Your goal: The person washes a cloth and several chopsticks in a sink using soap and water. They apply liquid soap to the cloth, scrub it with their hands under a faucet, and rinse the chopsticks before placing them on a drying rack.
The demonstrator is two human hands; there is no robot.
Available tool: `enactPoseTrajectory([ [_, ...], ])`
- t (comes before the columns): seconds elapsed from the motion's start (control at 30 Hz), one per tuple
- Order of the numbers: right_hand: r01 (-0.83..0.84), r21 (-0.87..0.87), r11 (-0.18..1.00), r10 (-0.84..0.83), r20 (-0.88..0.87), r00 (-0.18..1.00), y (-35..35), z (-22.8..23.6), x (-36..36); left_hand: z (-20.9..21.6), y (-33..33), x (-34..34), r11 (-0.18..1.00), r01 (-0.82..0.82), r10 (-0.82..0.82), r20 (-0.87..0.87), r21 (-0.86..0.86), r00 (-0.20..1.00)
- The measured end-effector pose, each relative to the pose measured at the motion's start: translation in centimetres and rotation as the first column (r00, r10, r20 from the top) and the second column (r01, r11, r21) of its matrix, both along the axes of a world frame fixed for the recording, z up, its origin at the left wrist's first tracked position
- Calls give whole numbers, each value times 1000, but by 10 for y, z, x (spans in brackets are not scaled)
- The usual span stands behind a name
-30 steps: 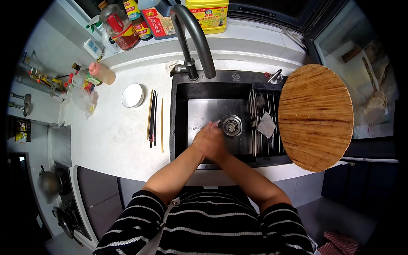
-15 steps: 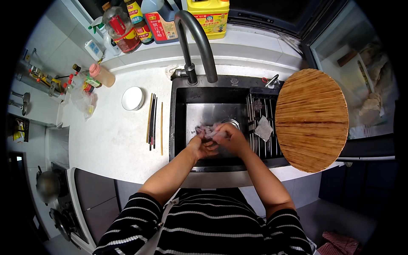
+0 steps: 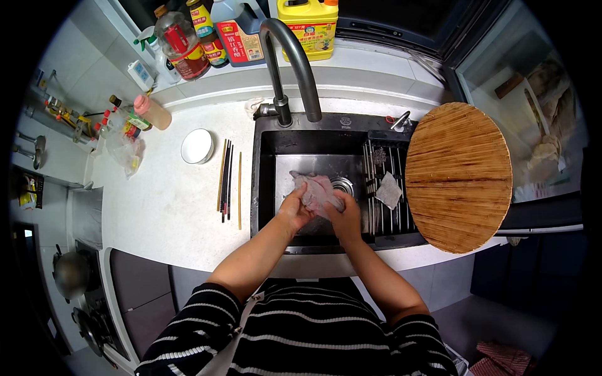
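Pinkish-grey cloth [image 3: 316, 191], black sink [image 3: 266, 188], black-and-white striped sleeves [image 3: 207, 313].

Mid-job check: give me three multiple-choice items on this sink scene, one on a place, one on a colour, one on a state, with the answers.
1. Where is the round wooden board?
A. right of the sink
B. on the stove
C. left of the chopsticks

2. What colour is the small dish on the counter?
A. red
B. white
C. black

3. What is the state of the cloth?
A. folded on the counter
B. hanging on the faucet
C. bunched in both hands over the sink

Answers: 1 A, it overlaps the sink's right end. 2 B, the dish left of the chopsticks is white. 3 C, the left hand and right hand both grip it over the basin.
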State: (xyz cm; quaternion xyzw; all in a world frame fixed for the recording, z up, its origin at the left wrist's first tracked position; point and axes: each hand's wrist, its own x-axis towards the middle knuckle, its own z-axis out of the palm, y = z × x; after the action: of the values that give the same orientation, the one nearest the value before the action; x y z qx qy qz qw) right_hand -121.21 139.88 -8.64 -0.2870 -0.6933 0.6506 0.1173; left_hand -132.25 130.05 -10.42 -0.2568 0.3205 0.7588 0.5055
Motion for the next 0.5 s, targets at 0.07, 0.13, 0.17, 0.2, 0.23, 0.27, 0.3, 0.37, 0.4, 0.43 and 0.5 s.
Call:
enactPoseTrajectory([
  [0.07, -149, 249, 957, 176, -90, 980, -2, 10, -11, -4, -6, -7, 995, 70, -74, 64, 72, 995],
  [0.13, -347, 234, 908, 377, -97, 921, -18, 46, -21, -37, -15, -18, 954, 147, -190, 148, 262, 970],
  [0.17, -387, 229, 893, 422, -132, 897, -21, 45, -21, -48, -16, -19, 941, 79, -169, 254, 328, 952],
  [0.2, -426, 225, 876, 465, -167, 869, -24, 43, -21, -56, -18, -18, 923, 4, -153, 359, 385, 920],
  [0.23, -465, 223, 857, 507, -203, 838, -25, 42, -20, -64, -21, -17, 900, -78, -144, 460, 430, 876],
  [0.27, -381, 44, 923, 382, -207, 901, -19, 54, -20, -67, -25, -15, 871, -168, -136, 556, 461, 820],
  [0.3, -251, -51, 967, 242, -136, 961, -3, 33, -17, -58, -23, -11, 934, -36, -96, 347, 356, 933],
  [0.37, 45, -202, 978, -36, 45, 998, 20, -9, -16, -28, -14, 4, 991, 127, -120, -129, 47, 984],
  [0.4, 55, 6, 998, -55, 51, 997, 17, -15, -14, -37, -13, 5, 996, 13, -12, -12, 83, 1000],
  [0.43, 62, 214, 975, -75, 52, 996, 11, -20, -10, -35, -11, 6, 996, -11, 9, 18, 90, 1000],
  [0.5, 62, 516, 854, 16, -144, 989, -10, -5, -15, -22, -10, 8, 994, -64, 56, 80, 94, 995],
])
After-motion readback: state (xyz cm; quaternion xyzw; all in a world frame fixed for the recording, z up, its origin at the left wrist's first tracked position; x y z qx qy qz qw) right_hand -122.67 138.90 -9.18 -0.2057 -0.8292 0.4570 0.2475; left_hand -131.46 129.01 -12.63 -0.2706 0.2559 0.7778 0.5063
